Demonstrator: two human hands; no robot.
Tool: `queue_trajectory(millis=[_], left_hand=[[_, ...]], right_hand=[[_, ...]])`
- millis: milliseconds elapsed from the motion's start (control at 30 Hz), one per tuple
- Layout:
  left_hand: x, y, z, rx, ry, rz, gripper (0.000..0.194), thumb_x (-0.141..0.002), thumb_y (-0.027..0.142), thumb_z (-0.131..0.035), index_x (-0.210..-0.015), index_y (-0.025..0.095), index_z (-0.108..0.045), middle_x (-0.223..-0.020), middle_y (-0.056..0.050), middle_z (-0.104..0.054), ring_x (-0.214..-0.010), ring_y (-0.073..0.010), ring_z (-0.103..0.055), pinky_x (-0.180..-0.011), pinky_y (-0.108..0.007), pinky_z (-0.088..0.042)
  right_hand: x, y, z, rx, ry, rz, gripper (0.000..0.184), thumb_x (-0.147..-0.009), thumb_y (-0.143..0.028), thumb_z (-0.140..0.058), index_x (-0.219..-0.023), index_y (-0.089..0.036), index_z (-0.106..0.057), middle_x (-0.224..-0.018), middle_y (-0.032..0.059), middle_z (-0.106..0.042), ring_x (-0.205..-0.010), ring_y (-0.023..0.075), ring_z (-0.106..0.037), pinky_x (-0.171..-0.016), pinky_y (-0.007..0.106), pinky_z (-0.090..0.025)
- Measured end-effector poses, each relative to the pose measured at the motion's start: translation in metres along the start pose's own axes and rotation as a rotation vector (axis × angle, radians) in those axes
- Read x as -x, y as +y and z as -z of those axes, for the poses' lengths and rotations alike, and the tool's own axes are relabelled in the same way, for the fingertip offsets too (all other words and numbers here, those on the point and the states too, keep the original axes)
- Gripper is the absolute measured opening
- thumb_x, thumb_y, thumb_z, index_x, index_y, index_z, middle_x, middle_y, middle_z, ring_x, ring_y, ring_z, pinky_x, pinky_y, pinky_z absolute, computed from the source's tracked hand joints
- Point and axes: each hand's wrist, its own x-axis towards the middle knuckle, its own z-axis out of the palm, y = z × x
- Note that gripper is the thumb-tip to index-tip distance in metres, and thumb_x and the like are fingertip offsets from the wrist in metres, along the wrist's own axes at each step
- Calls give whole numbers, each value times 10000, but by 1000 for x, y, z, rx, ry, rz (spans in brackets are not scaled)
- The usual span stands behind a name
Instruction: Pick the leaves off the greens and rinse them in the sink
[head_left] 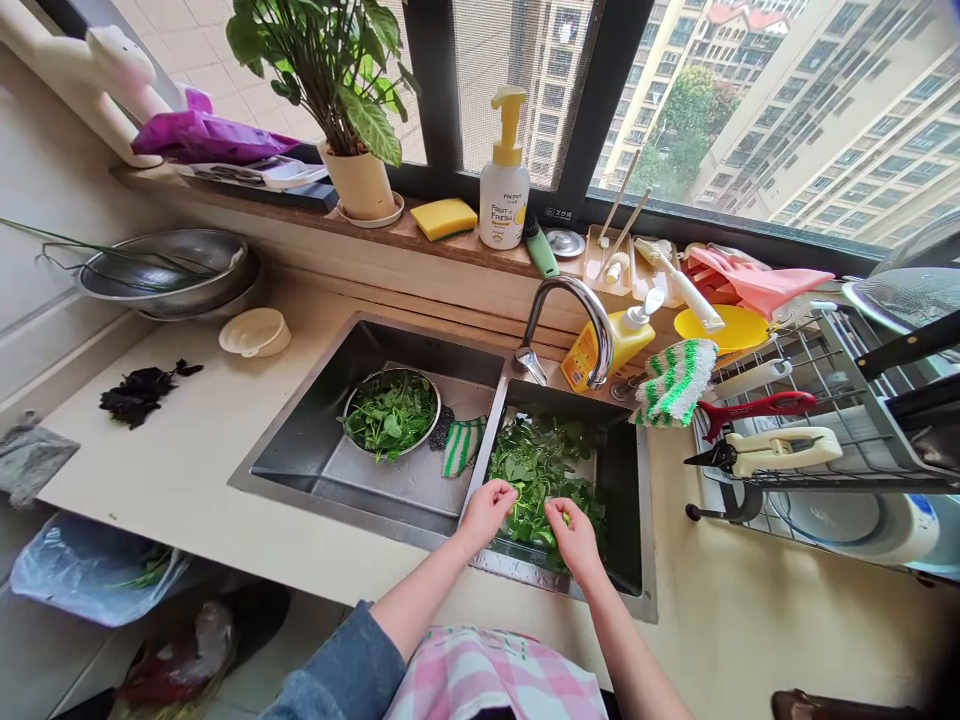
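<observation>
Leafy greens fill much of the right sink basin, and both hands are above them near the front edge. My left hand is closed in a pinch at the basin's left side; what its fingertips hold, if anything, is too small to make out. Facing it, my right hand is pinched too, with a bit of green stem showing at its fingers. The two hands are a short gap apart. In the left basin, a round metal bowl holds more picked greens.
Beside the bowl lies a green-striped cloth. A curved faucet rises behind the divider. At right are a dish rack, scissors and a yellow bottle. Dark leaves and a small cream bowl sit on the left counter.
</observation>
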Motion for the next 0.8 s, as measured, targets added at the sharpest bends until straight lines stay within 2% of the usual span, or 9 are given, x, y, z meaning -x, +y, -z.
queue_trajectory(millis=[67, 133, 200, 300, 367, 500, 633, 733, 800], left_hand=[[1, -1, -3, -57, 9, 39, 183, -779, 327, -454, -745, 166, -534, -625, 10, -544, -599, -126, -549, -586, -233, -422], [4, 2, -5, -303, -25, 27, 178, -811, 291, -420, -787, 185, -562, -646, -2, -569, -646, -146, -577, -616, -253, -427], [7, 6, -7, -661, -66, -59, 182, -819, 255, -429, -793, 200, -601, -716, -31, -597, -756, -180, -584, -693, -299, -425], [7, 7, -10, -1050, -108, -282, 204, -806, 196, -458, -719, 180, -642, -1000, -91, -590, -1045, -248, -483, -885, -411, -345], [4, 2, -12, -1100, -155, -355, 220, -799, 159, -452, -707, 159, -652, -1088, -108, -561, -1121, -264, -416, -943, -441, -288], [-1, -13, -15, -908, -148, -239, 211, -804, 167, -438, -811, 149, -648, -842, -118, -620, -928, -251, -518, -806, -388, -381], [7, -21, -7, -840, -208, -339, 156, -801, 203, -480, -823, 203, -634, -757, -84, -643, -806, -240, -574, -730, -355, -398], [17, -24, 5, -787, -258, -398, 183, -825, 235, -441, -880, 211, -614, -804, -90, -657, -793, -247, -594, -684, -344, -411], [20, -27, 13, -724, -241, -333, 197, -826, 241, -424, -877, 195, -609, -837, -113, -653, -818, -262, -593, -683, -347, -418]], right_hand=[[3, 4, 1, 30, 27, 17, 379, -754, -544, -488, -718, -175, -565, -679, 16, -554, -610, 143, -453, -568, 237, -348], [6, 5, 0, 48, -22, 45, 369, -756, -534, -495, -696, -177, -565, -649, 8, -541, -581, 134, -439, -534, 231, -339], [7, 6, -1, 44, -74, 59, 368, -753, -533, -504, -686, -177, -569, -635, 4, -535, -571, 131, -436, -520, 225, -338], [3, 1, -1, 37, -79, 72, 379, -768, -531, -489, -677, -171, -565, -630, 4, -525, -583, 130, -437, -537, 225, -348], [-4, -9, -2, 48, -59, 95, 388, -779, -531, -477, -682, -166, -566, -635, 7, -522, -598, 134, -440, -551, 228, -352], [-28, -57, -20, 92, -103, 197, 374, -788, -528, -474, -690, -177, -561, -624, -4, -521, -595, 131, -436, -551, 228, -336], [-61, -124, -83, 130, -233, 345, 373, -791, -529, -458, -645, -194, -534, -563, -22, -479, -545, 121, -401, -525, 233, -301], [-98, -161, -154, 163, -272, 424, 390, -788, -550, -438, -649, -201, -548, -565, -22, -492, -559, 128, -431, -548, 238, -317], [-126, -176, -203, 187, -311, 420, 399, -801, -556, -408, -742, -204, -587, -640, -6, -553, -628, 145, -490, -602, 248, -358]])
